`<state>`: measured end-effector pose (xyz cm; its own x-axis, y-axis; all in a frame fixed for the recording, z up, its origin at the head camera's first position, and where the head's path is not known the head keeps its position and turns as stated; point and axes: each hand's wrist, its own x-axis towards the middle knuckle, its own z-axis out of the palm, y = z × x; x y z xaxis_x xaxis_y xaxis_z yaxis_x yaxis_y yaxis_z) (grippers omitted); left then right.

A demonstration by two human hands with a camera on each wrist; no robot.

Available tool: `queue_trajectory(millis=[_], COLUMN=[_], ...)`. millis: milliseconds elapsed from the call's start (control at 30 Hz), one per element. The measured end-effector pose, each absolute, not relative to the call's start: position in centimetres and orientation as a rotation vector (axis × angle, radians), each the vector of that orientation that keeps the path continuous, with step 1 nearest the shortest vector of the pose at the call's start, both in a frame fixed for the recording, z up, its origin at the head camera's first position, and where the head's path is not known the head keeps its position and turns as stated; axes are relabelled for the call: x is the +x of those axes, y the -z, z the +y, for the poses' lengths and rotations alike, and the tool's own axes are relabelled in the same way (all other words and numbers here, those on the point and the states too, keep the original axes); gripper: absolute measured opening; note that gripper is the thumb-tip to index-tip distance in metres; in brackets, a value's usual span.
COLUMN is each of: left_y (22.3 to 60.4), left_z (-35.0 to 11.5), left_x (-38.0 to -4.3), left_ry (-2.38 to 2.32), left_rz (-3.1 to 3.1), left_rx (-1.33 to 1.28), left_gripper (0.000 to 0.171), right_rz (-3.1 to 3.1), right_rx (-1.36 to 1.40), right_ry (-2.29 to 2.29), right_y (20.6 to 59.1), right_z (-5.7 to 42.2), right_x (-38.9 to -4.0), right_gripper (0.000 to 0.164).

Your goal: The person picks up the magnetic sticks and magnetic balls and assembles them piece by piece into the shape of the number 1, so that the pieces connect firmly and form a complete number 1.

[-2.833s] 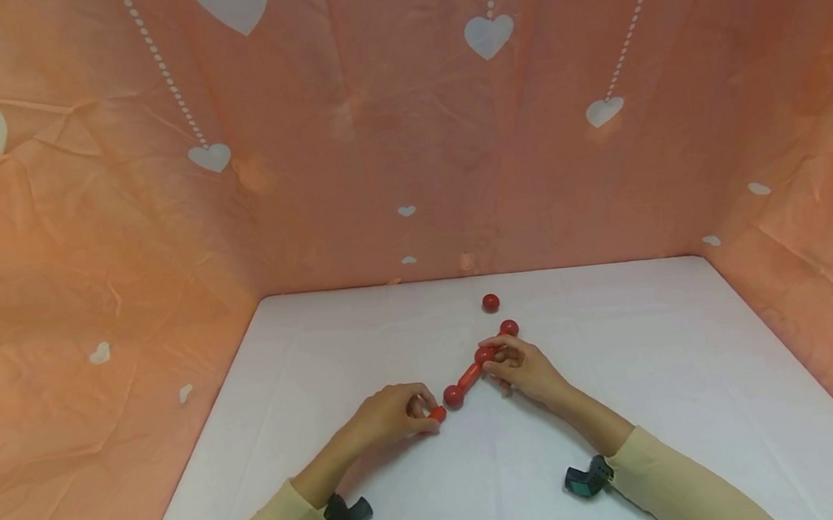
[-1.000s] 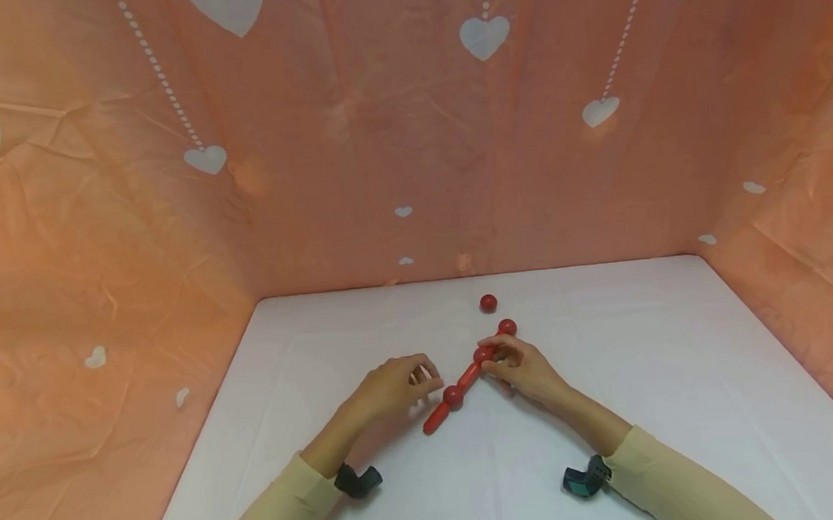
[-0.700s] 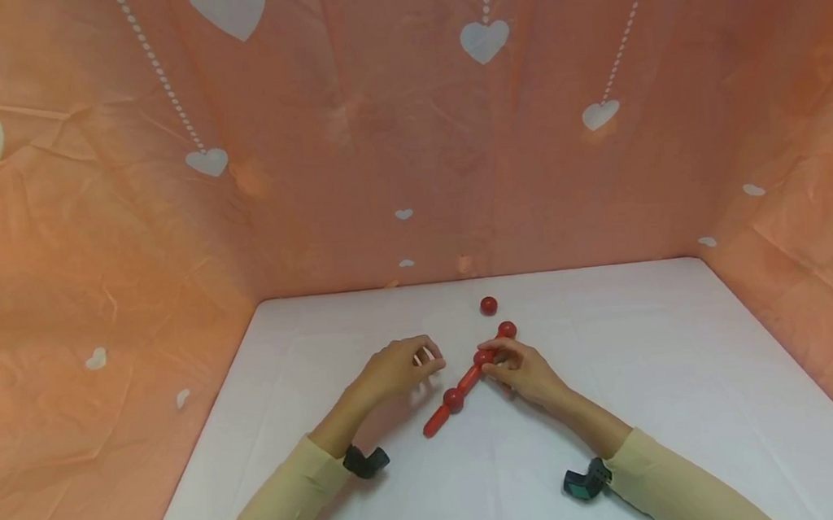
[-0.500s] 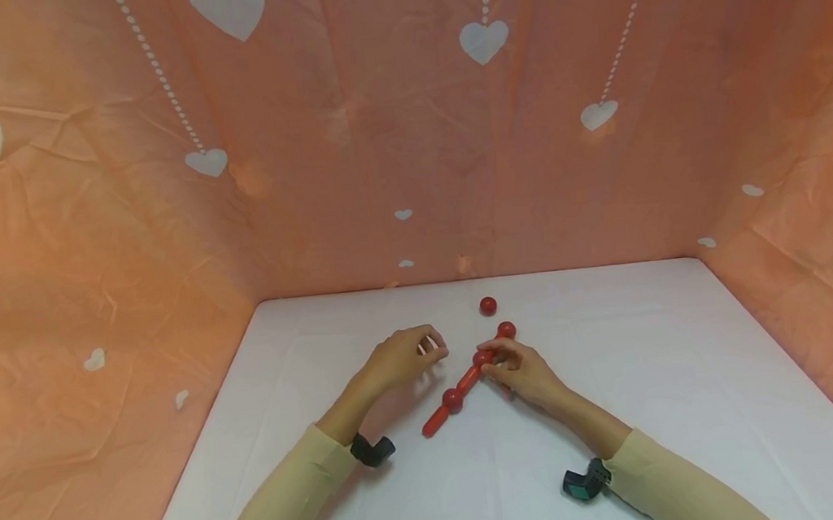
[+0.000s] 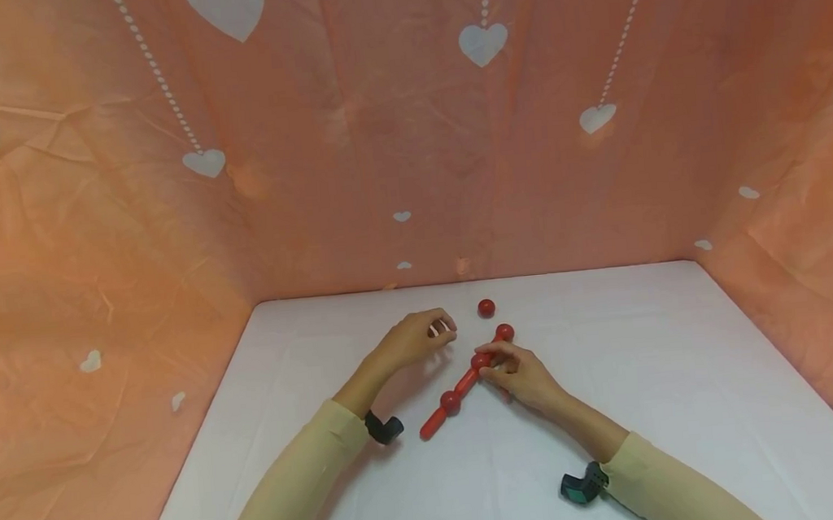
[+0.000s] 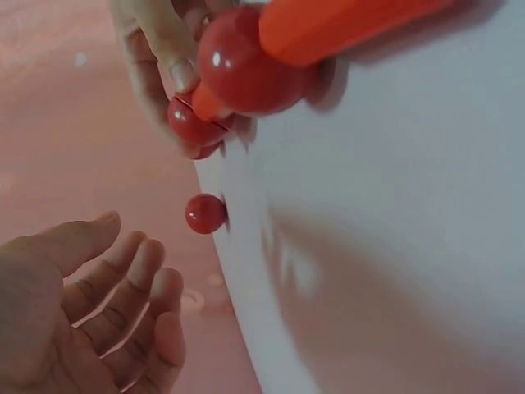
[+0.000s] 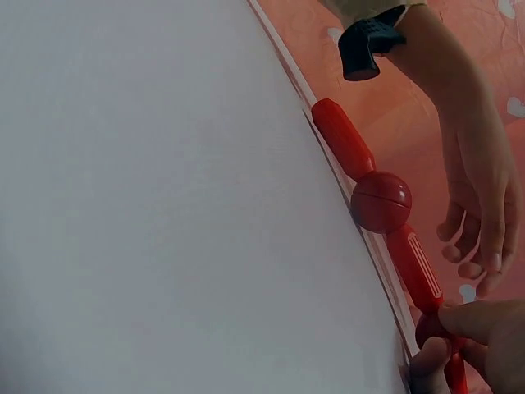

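Observation:
A chain of red balls and red rods lies diagonally on the white table [image 5: 616, 375]. It has a far ball [image 5: 505, 332], a middle ball [image 5: 479, 361], a near ball [image 5: 451, 402] and a rod [image 5: 433, 424] at its near end. My right hand [image 5: 524, 374] pinches the middle ball between thumb and fingers; the right wrist view shows its thumb over that ball. My left hand [image 5: 411, 340] hovers left of the chain, fingers loosely bent, holding nothing. Beyond it sits a loose red ball [image 5: 486, 308], apart from the chain and also visible in the left wrist view.
An orange cloth [image 5: 350, 159] with white hearts hangs behind the table and on both sides. The table's back edge runs just beyond the loose ball. Dark wrist cameras sit at both cuffs, the left one [image 5: 386, 428] near the chain's near end.
My left hand put a rod against the near ball, let go, and moved away and right towards the loose ball. The right hand keeps its pinch on the middle ball.

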<state>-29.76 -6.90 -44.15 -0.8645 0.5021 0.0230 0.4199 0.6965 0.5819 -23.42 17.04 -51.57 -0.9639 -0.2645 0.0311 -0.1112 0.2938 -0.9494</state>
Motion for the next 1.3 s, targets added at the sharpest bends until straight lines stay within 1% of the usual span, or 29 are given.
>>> queue_trajectory(millis=[167,400,633,867,1033,1300], left_y=[44.5,45.1,45.2,45.3,45.7,45.7], left_z=[-6.1,-5.3,-4.5,-3.3,-2.8,-2.4], left_x=[-31.0,-32.5,-33.8,-34.9,-35.6,-36.2], left_ry=[-0.893,-0.851,-0.787,-0.761,-0.732,-0.717], left_rz=[2.774,2.796,2.865,2.859,2.866,2.84], left_rx=[0.797,0.834,0.872,0.857,0.834,0.834], left_gripper=[0.016,0.025,0.027,0.032,0.032,0.038], right_rz=[2.41,2.421,2.413,2.413,2.413,2.41], right_rx=[-0.348,-0.365,-0.361,-0.381,-0.37,-0.348], right_ry=[1.754,1.735,1.736,1.737,1.733,1.737], right_y=[51.7,51.6,51.5,51.4,51.5,51.4], right_z=[17.1,17.1,17.1,17.3,17.4,17.2], right_x=[-23.4,-23.5,-23.5,-23.6,-23.6,-23.4], right_gripper=[0.04,0.04,0.04,0.04,0.041,0.04])
